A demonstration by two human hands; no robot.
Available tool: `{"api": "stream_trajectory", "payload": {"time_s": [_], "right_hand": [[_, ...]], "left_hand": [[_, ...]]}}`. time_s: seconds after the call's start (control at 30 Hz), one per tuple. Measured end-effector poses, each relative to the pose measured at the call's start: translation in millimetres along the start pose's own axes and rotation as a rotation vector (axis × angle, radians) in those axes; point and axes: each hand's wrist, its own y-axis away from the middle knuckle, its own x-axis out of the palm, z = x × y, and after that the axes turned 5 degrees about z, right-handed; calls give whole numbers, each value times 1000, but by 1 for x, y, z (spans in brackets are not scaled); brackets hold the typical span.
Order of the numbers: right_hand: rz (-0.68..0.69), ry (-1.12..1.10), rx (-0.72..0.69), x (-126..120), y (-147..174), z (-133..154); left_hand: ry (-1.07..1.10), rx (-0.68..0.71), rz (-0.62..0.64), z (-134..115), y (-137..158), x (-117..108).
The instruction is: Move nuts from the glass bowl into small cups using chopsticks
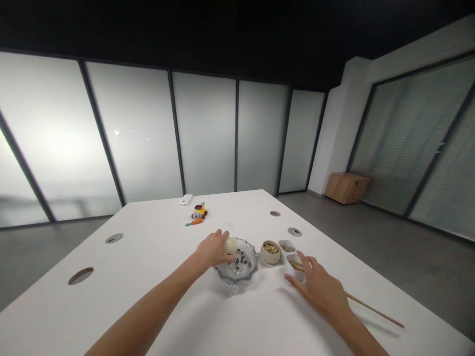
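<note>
The left hand (215, 248) grips a pale round object (230, 245) between thumb and fingers, above the glass bowl (237, 282), which has small dark pieces (241, 257) in it; the hand covers so much of the object that it may be a little cup or something solid. It should be light and stiff, perhaps smooth enough to slip, so a pinch across its sides would suit. The bowl looks heavier, hard and breakable, best taken by opposite sides of its scalloped rim. The right hand (321, 289) has thumb and fingers spread about the nearer white dish (296, 277); whether it grasps it I cannot tell. That dish should be light, and easy to tip if held on one edge. Beside it are another white dish (287, 246) and a cup of nuts (270, 257). The white surface (148, 296) also carries a thin stick (374, 309) and a yellow toy vehicle (199, 211). Frosted panels (206, 128) line the room, with a wooden cabinet (347, 188) at the right.
</note>
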Motion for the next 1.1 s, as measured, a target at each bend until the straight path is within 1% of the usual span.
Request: {"api": "stream_trajectory", "payload": {"time_s": [0.07,0.2,0.33,0.43,0.53,0.6,0.67,0.7,0.77,0.83,0.9,0.97,1.03,1.1], "right_hand": [[21,-4,21,0,0,4],[-5,14,46,1,1,6],[-23,31,50,5,0,5],[-55,35,38,7,0,4],[-109,25,25,10,1,1],[-138,15,13,12,3,-1],[-161,3,-5,13,4,-3],[-176,-5,-14,13,5,-3],[-214,-30,-32,11,7,-2],[-259,-66,-62,6,6,2],[-282,-94,-125,-5,2,11],[-268,-91,-222,-21,-8,26],[-217,-57,-317,-41,-22,47],[-121,23,-427,-60,-38,71]], "left_hand": [[-83,54,0,0,0,0],[-207,172,11,0,2,0],[-298,281,-31,0,5,-3],[-299,346,-87,0,9,-5],[-181,344,-187,3,13,-1],[9,289,-279,8,15,5],[295,195,-374,16,16,14],[453,134,-415,21,16,20],[727,-35,-472,34,16,30],[894,-195,-520,48,17,40],[971,-302,-584,60,19,51],[989,-371,-627,69,23,61],[990,-417,-643,75,28,71],[985,-428,-646,78,32,79]]}}
